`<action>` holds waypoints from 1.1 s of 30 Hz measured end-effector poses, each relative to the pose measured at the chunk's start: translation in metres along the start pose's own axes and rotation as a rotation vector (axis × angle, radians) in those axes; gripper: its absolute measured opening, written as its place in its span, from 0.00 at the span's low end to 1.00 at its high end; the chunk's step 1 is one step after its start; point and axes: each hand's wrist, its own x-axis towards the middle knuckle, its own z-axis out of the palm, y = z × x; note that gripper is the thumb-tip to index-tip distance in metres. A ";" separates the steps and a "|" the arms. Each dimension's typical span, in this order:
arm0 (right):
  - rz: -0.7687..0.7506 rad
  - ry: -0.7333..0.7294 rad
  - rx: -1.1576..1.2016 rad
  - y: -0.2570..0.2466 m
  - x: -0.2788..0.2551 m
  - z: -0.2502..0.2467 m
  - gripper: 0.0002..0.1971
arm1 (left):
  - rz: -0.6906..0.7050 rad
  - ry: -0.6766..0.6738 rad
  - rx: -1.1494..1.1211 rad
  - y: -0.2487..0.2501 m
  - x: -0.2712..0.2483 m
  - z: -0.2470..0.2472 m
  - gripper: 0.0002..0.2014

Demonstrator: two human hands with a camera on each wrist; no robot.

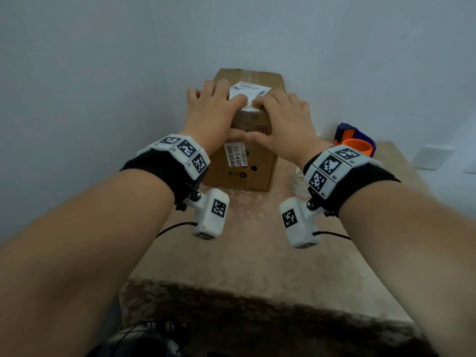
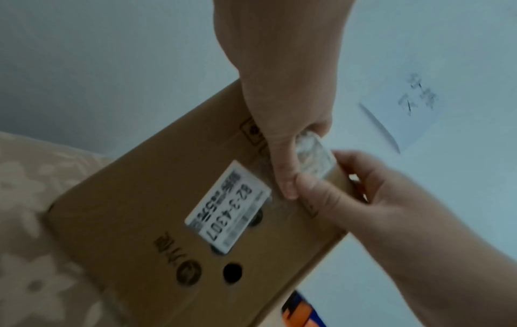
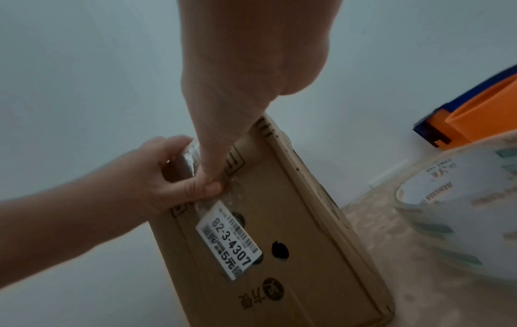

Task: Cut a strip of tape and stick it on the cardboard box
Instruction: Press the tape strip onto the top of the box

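Cardboard box (image 1: 240,166) stands on the table against the wall, with both hands flat over its near top edge. The left hand (image 1: 210,113) and right hand (image 1: 286,119) press a clear tape strip (image 2: 313,154) there, fingers fairly straight, thumbs seemingly touching on the box's front. A tape roll (image 3: 458,212) lies just right of the box.

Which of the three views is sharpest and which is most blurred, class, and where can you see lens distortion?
Head view: sharpest, dim even light, forearms stretched wide at the frame edges, cardboard box label readable. Left wrist view: most blurred, label smeared. Right wrist view: label digits fairly crisp, but the nearby tape roll looms large and soft.
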 end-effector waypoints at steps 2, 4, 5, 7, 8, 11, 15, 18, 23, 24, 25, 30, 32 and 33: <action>-0.033 -0.023 -0.109 -0.002 0.006 -0.001 0.38 | 0.036 -0.040 -0.058 -0.007 0.008 -0.004 0.32; -0.066 -0.043 -0.202 -0.004 0.010 0.000 0.41 | 0.090 -0.070 -0.100 -0.013 0.017 -0.007 0.30; -0.079 -0.050 -0.245 -0.005 0.012 0.000 0.41 | 0.121 -0.070 -0.102 -0.015 0.020 -0.008 0.29; -0.094 -0.069 -0.309 -0.008 0.018 0.000 0.39 | 0.158 -0.055 -0.132 -0.018 0.023 -0.007 0.28; -0.097 -0.078 -0.309 -0.008 0.020 0.000 0.38 | 0.153 -0.055 -0.163 -0.019 0.022 -0.005 0.28; -0.072 -0.088 -0.148 -0.002 0.025 -0.002 0.29 | 0.135 -0.063 -0.225 -0.019 0.018 -0.001 0.36; -0.050 -0.123 -0.031 0.006 0.030 -0.005 0.24 | 0.153 -0.151 -0.228 -0.018 0.024 -0.001 0.33; -0.027 -0.218 -0.042 0.004 0.040 -0.013 0.30 | 0.180 -0.226 -0.187 -0.020 0.032 -0.002 0.39; 0.016 -0.259 -0.266 0.000 0.035 -0.006 0.43 | 0.213 -0.222 -0.069 -0.020 0.041 0.005 0.36; 0.059 -0.254 -0.227 -0.002 0.034 -0.002 0.44 | 0.214 -0.223 -0.069 -0.020 0.042 0.006 0.33; 0.086 -0.253 -0.166 -0.002 0.034 0.001 0.43 | 0.212 -0.231 -0.080 -0.021 0.042 0.005 0.30; -0.009 -0.218 0.074 -0.003 0.041 -0.001 0.20 | 0.256 -0.299 -0.150 -0.035 0.044 -0.008 0.19; 0.009 -0.177 0.229 -0.002 0.037 -0.006 0.14 | 0.285 -0.351 -0.138 -0.039 0.047 -0.018 0.18; 0.024 -0.154 0.308 -0.002 0.034 -0.009 0.13 | 0.296 -0.376 -0.123 -0.040 0.048 -0.023 0.17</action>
